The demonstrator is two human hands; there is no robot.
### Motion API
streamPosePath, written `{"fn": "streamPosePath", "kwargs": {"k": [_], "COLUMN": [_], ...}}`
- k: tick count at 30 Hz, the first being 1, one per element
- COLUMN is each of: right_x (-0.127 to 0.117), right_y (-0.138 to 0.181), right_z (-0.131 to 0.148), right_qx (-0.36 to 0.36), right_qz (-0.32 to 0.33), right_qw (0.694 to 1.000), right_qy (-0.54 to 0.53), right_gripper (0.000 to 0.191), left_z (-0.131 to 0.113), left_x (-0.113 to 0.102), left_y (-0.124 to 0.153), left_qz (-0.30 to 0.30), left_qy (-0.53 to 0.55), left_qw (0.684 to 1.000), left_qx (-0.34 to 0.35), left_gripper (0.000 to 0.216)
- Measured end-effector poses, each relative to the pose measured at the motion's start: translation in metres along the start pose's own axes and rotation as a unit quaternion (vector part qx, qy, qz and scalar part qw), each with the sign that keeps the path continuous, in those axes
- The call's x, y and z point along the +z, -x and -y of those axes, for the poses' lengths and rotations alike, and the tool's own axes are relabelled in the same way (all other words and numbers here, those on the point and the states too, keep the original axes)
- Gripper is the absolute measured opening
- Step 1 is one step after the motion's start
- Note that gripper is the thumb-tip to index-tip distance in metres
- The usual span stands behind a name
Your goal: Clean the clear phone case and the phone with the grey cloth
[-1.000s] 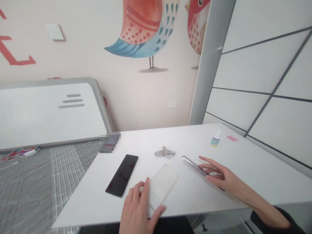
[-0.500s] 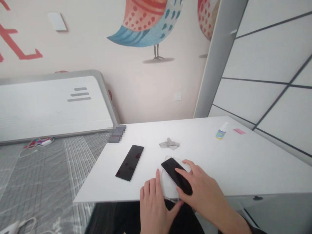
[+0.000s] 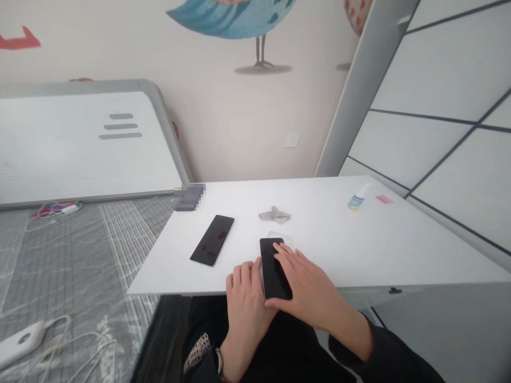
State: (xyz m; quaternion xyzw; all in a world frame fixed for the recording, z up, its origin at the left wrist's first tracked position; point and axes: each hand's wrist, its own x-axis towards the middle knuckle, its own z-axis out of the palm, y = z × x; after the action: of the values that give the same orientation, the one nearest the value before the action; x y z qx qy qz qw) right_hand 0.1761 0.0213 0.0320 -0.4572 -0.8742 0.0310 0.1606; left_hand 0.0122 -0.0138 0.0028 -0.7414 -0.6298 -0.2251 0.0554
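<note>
A black smartphone (image 3: 273, 268) lies near the table's front edge, its dark screen facing up. Beneath its top end shows a clear phone case (image 3: 286, 238); the rest of the case is mostly hidden. My right hand (image 3: 305, 282) grips the phone, fingers over the upper screen and thumb at the bottom edge. Along the left side, my left hand (image 3: 247, 298) is closed against the case, forefinger at its edge; the left thumb is hidden under my right hand. To the left lies a second, larger dark phone (image 3: 213, 240), flat and untouched.
On the white table (image 3: 319, 234) lie a crumpled grey cloth (image 3: 274, 215), a small spray bottle (image 3: 357, 198) and a pink piece (image 3: 385, 199). A blurred dark item (image 3: 189, 197) sits at the far left corner. Cables and a white device (image 3: 24, 340) lie at lower left.
The smartphone has turned more upright in view, with both hands turning along with it. More of the case is covered at its lower end. The camera has tilted down.
</note>
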Motion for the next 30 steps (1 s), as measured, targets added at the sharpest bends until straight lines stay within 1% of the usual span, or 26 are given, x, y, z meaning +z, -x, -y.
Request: {"fn": "streamPosePath", "kwargs": {"k": [5, 10, 14, 16, 19, 21, 23, 27, 30], "right_x": [0.008, 0.004, 0.008, 0.013, 0.019, 0.022, 0.024, 0.028, 0.028], "right_y": [-0.003, -0.012, -0.014, -0.016, -0.019, -0.021, -0.022, -0.024, -0.026], "right_z": [0.005, 0.007, 0.005, 0.007, 0.011, 0.009, 0.0, -0.033, -0.053], "right_qx": [0.054, 0.047, 0.055, 0.073, 0.104, 0.106, 0.102, 0.143, 0.152], "right_qz": [-0.052, -0.075, -0.097, -0.105, -0.121, -0.14, -0.156, -0.172, -0.158], "right_qw": [0.996, 0.995, 0.992, 0.99, 0.986, 0.984, 0.981, 0.948, 0.934], "right_qy": [0.045, 0.049, 0.053, 0.057, 0.041, 0.009, -0.057, -0.225, -0.282], "right_gripper": [0.091, 0.089, 0.092, 0.089, 0.075, 0.068, 0.064, 0.059, 0.053], "left_z": [0.002, 0.004, 0.001, -0.001, -0.004, -0.005, -0.004, 0.002, 0.006], "left_x": [0.0, -0.002, -0.001, 0.0, 0.0, -0.001, -0.002, -0.003, -0.004], "left_y": [-0.001, -0.002, -0.001, 0.001, 0.003, 0.003, 0.003, 0.003, 0.002], "left_qz": [-0.017, -0.043, -0.05, -0.057, -0.063, -0.061, -0.06, -0.061, -0.048], "left_qy": [0.021, 0.017, 0.022, 0.026, 0.023, 0.021, 0.027, 0.051, 0.109], "left_qw": [1.0, 0.999, 0.998, 0.998, 0.998, 0.998, 0.998, 0.997, 0.993], "left_qx": [-0.006, -0.01, -0.014, -0.009, -0.002, -0.002, -0.003, 0.0, -0.002], "left_gripper": [0.058, 0.055, 0.053, 0.055, 0.055, 0.053, 0.056, 0.065, 0.067]}}
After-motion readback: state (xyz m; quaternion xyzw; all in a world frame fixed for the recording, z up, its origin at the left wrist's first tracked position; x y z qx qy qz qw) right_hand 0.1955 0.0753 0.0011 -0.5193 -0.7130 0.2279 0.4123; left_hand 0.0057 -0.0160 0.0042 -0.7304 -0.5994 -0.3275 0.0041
